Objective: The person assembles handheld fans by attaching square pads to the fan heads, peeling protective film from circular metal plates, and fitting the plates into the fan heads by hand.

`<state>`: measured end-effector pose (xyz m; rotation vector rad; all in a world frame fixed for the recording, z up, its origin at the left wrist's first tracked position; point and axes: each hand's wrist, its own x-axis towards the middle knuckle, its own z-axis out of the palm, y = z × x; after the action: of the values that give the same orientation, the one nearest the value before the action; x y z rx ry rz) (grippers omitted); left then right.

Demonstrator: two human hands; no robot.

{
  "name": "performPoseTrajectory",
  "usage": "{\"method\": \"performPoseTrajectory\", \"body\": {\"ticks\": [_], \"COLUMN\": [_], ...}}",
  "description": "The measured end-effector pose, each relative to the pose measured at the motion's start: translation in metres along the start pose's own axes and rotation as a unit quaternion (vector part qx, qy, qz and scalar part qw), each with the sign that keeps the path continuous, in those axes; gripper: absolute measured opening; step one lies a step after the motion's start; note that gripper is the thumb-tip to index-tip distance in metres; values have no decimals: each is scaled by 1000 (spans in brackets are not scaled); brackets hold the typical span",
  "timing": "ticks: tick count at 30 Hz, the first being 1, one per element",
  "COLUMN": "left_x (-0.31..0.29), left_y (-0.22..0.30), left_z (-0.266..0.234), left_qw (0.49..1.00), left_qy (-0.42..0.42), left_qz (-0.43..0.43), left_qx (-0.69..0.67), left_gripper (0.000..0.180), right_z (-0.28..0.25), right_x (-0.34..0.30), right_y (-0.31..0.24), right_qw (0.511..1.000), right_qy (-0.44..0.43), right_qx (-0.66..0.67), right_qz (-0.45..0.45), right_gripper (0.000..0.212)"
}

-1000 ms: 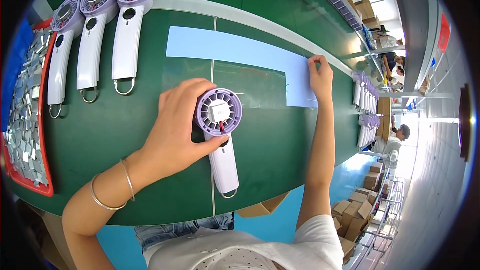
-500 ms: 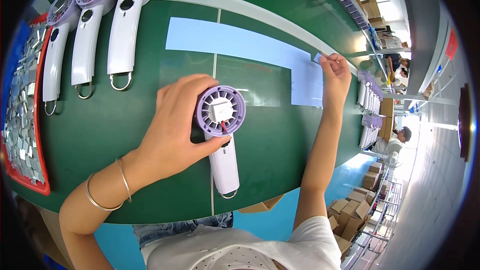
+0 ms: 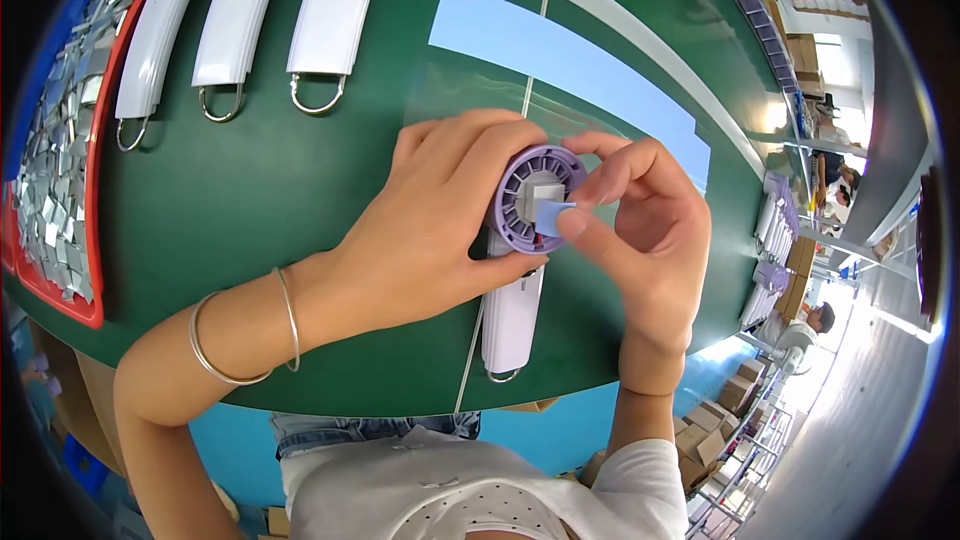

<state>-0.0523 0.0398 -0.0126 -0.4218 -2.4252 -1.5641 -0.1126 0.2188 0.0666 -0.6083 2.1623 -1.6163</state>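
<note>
Across my feed spreads the green table (image 3: 250, 210), a pale-blue sheet (image 3: 570, 60) lying along its far side toward the right. Near the table's near edge, about mid-scene, is the handheld fan (image 3: 515, 310); I judge it light and stiff, its casing perhaps slippery, its slotted face more fragile, so I'd grip the rim. Its handle is white with a metal loop, its round head purple. My left hand (image 3: 440, 210) curls around the head's left side, thumb on the near edge. My right hand (image 3: 650, 210) pinches a small blue piece (image 3: 551, 217), seemingly thin and bendy, best held by an edge; whether it touches the whitish square pad (image 3: 547, 194) I can't tell.
</note>
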Motion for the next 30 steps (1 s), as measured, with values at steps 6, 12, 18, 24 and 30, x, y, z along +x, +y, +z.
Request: {"method": "performPoseTrajectory", "body": {"ticks": [6, 12, 18, 24, 30], "left_x": [0, 0, 1, 1, 1], "left_y": [-2, -2, -2, -3, -3], "left_z": [3, 2, 3, 3, 4], "left_qw": [999, 1000, 1000, 1000, 1000], "left_qy": [30, 17, 16, 15, 14], "left_qz": [25, 22, 26, 24, 24], "left_qx": [-9, -1, -1, -9, -8], "left_gripper": [69, 78, 77, 78, 79], "right_z": [9, 9, 10, 12, 10], "right_x": [0, 1, 1, 1, 1], "right_y": [3, 6, 8, 7, 10], "right_qw": [998, 998, 998, 998, 998], "right_qy": [24, 35, 47, 52, 52], "right_qx": [-57, -52, -28, -20, -13], "right_qz": [-22, -28, -19, -11, -22], "right_gripper": [22, 23, 22, 23, 23]}}
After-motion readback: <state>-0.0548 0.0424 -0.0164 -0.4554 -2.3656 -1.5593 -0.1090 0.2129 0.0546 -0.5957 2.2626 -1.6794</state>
